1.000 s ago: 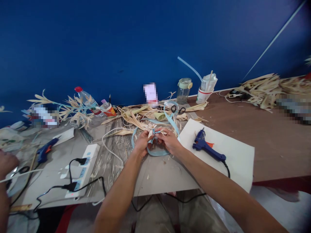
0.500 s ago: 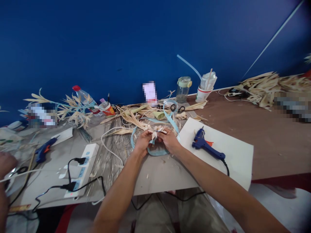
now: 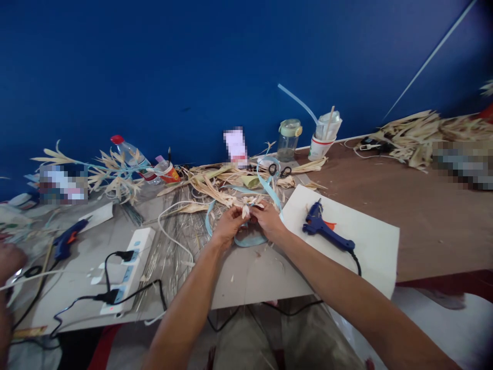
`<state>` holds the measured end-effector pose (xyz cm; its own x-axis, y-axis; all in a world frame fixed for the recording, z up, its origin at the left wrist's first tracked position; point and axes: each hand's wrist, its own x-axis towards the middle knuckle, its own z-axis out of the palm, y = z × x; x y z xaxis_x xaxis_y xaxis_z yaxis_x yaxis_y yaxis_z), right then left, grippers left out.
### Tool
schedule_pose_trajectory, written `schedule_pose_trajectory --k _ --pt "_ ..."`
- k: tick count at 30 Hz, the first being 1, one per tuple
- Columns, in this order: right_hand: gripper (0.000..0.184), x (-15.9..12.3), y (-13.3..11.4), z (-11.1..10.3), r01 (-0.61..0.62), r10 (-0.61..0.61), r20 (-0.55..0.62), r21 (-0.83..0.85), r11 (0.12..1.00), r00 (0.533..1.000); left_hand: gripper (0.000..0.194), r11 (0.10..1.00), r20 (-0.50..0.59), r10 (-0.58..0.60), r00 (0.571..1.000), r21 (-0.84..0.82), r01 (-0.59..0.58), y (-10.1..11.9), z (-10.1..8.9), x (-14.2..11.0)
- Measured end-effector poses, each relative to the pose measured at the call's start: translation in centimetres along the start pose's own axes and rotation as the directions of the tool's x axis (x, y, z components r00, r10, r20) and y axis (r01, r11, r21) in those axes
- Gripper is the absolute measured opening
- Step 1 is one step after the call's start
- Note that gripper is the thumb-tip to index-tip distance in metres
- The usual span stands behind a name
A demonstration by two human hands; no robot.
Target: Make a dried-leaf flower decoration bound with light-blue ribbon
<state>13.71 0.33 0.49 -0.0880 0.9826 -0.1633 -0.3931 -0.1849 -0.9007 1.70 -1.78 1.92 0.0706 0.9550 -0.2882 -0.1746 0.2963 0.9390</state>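
Near the middle of the table, my left hand (image 3: 229, 224) and my right hand (image 3: 267, 218) meet, both with fingers pinched on a small pale flower of dried husk petals (image 3: 248, 205). A light blue ribbon (image 3: 251, 240) loops below and around the hands, and part of it rises behind them. Just past the hands lie strips of dried corn husk (image 3: 211, 189). To the right of my right hand, a blue glue gun (image 3: 327, 231) rests on a white board (image 3: 370, 257). My fingers partly hide the flower's base.
A white power strip (image 3: 131, 267) with black plugs lies left, beside thin wires (image 3: 173, 241). Another glue gun (image 3: 66, 240) and a co-worker's hand (image 3: 11, 259) are farther left. Scissors (image 3: 279, 169), a lidded jar (image 3: 288, 140) and a paper cup (image 3: 322, 146) stand or lie at the back.
My fingers have shifted slightly around the flower, and its petals sit at a different angle. The whole view has moved a little. Both hands keep hold of the flower.
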Motion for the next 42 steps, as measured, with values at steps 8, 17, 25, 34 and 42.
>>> schedule_pose_trajectory --k 8,17,25,34,42 --pt "0.019 -0.2 0.3 0.0 -0.007 0.008 0.026 -0.024 1.000 1.000 0.029 0.998 0.005 -0.025 1.000 0.055 0.024 -0.4 -0.3 0.5" --pt "0.025 -0.3 0.2 0.0 -0.046 0.040 0.104 0.058 0.997 0.994 0.029 0.985 0.102 -0.123 0.987 -0.112 0.134 -0.5 -1.0 0.8" --pt "0.026 -0.8 -0.4 0.2 -0.053 0.048 0.130 0.033 0.998 0.990 0.030 0.977 0.157 -0.146 0.977 -0.131 0.168 -0.5 -1.1 0.8" --pt "0.022 -0.6 -0.4 0.3 -0.019 0.018 0.097 0.009 1.000 0.995 0.027 0.978 0.137 -0.108 0.985 -0.163 0.130 -0.6 -0.8 0.8" --pt "0.017 0.1 -0.1 -0.3 0.008 -0.009 0.072 0.023 1.000 0.997 0.030 0.977 0.082 -0.103 0.991 -0.180 0.116 -0.3 -0.7 0.6"
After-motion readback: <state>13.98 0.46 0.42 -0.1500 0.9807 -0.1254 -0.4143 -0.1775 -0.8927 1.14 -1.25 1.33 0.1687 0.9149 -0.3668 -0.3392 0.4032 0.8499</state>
